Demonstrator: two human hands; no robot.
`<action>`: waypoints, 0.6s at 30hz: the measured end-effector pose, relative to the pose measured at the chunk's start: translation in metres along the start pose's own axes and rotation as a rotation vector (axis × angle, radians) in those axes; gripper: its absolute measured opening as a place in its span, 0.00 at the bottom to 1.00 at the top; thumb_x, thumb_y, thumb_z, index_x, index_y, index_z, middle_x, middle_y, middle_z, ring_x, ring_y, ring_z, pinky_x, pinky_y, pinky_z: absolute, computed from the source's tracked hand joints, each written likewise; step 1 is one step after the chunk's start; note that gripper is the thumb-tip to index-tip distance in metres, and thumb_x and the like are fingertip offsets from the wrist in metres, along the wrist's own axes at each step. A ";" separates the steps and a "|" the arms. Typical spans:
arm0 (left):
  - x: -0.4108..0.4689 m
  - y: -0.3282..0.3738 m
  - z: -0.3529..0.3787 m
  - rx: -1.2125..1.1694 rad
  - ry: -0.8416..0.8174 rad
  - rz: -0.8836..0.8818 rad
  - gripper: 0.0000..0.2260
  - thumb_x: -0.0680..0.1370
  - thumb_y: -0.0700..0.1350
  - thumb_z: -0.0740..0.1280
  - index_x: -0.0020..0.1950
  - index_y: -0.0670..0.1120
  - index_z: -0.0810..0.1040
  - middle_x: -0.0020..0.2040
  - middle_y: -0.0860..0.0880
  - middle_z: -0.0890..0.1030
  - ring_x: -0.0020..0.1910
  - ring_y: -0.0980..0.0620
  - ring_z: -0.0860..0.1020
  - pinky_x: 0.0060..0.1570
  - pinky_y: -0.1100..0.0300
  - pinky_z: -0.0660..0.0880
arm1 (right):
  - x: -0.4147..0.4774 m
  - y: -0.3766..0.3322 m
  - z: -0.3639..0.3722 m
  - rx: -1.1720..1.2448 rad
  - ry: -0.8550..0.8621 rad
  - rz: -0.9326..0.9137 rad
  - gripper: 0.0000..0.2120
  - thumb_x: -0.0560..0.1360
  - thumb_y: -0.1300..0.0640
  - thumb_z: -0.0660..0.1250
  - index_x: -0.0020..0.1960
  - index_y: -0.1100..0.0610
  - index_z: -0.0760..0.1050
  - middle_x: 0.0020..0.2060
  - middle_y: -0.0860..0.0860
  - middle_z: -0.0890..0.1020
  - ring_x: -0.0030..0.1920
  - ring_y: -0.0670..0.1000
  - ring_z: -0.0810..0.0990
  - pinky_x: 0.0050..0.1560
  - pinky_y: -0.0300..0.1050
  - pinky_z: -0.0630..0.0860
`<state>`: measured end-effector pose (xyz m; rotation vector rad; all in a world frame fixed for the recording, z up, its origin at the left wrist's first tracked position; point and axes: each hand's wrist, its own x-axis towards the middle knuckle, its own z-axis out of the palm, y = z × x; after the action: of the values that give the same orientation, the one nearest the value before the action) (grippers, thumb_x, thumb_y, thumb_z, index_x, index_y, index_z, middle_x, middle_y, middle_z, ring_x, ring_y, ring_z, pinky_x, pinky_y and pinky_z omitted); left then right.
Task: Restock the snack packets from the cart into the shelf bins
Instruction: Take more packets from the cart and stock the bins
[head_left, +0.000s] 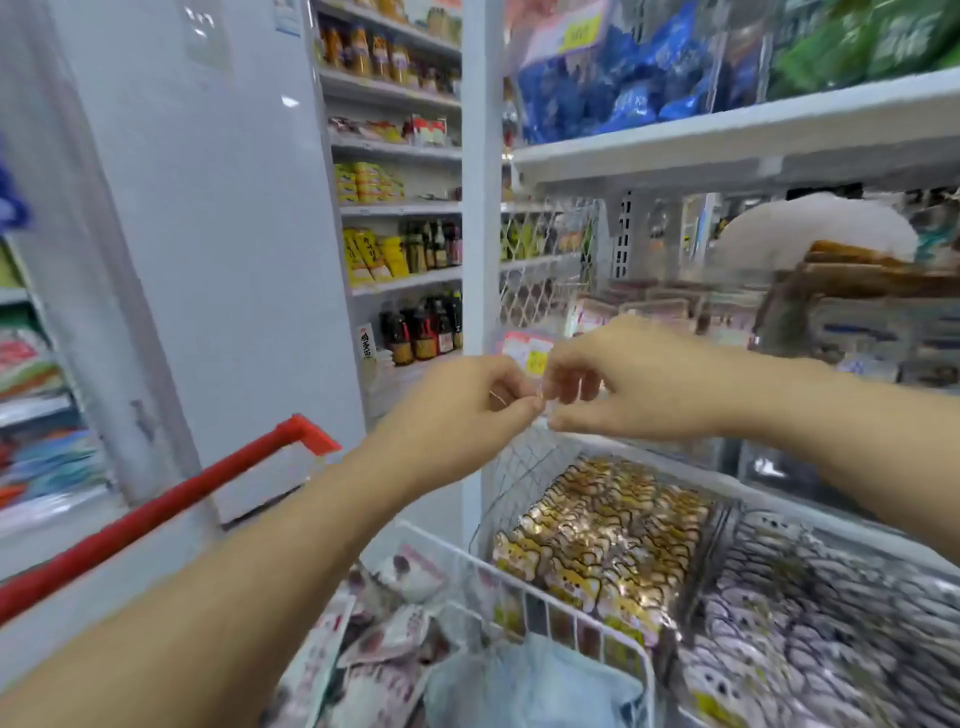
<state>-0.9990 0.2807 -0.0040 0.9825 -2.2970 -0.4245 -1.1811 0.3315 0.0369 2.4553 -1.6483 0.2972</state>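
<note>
My left hand and my right hand meet at mid-frame above the cart's far edge, fingertips pinched together at one spot. A thin pale strand shows at my left fingers; motion blur hides what it is. Below my left forearm the white wire cart holds pink-and-white snack packets and a pale blue plastic bag. To the right, shelf bins hold gold packets and purple-white packets. Behind my hands, an upper bin holds pink packets.
The cart's red handle runs diagonally at the left. A white upright post stands just behind my hands. A white shelf board carries blue and green bags overhead. Bottles and yellow packs fill the far shelves.
</note>
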 end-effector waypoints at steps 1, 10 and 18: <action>-0.018 -0.009 0.004 -0.031 -0.001 -0.028 0.05 0.79 0.50 0.69 0.49 0.49 0.82 0.44 0.55 0.83 0.44 0.61 0.80 0.47 0.60 0.76 | -0.007 -0.010 0.014 0.040 -0.021 0.002 0.09 0.74 0.40 0.67 0.48 0.44 0.76 0.39 0.39 0.80 0.42 0.40 0.79 0.46 0.44 0.77; -0.155 -0.082 0.060 -0.085 -0.157 -0.304 0.04 0.80 0.51 0.69 0.49 0.52 0.80 0.42 0.58 0.82 0.35 0.68 0.78 0.38 0.66 0.72 | -0.069 -0.058 0.178 0.312 -0.252 0.018 0.11 0.74 0.45 0.72 0.53 0.49 0.79 0.43 0.42 0.81 0.39 0.38 0.75 0.43 0.40 0.72; -0.196 -0.100 0.101 0.247 -0.592 -0.330 0.24 0.78 0.57 0.68 0.72 0.53 0.72 0.68 0.51 0.75 0.65 0.50 0.75 0.62 0.56 0.72 | -0.094 -0.073 0.256 0.262 -0.547 0.096 0.31 0.73 0.41 0.70 0.72 0.48 0.65 0.66 0.49 0.71 0.65 0.54 0.73 0.62 0.55 0.74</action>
<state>-0.9011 0.3625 -0.2096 1.5348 -2.7606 -0.6462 -1.1298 0.3792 -0.2372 2.8341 -2.0487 -0.1828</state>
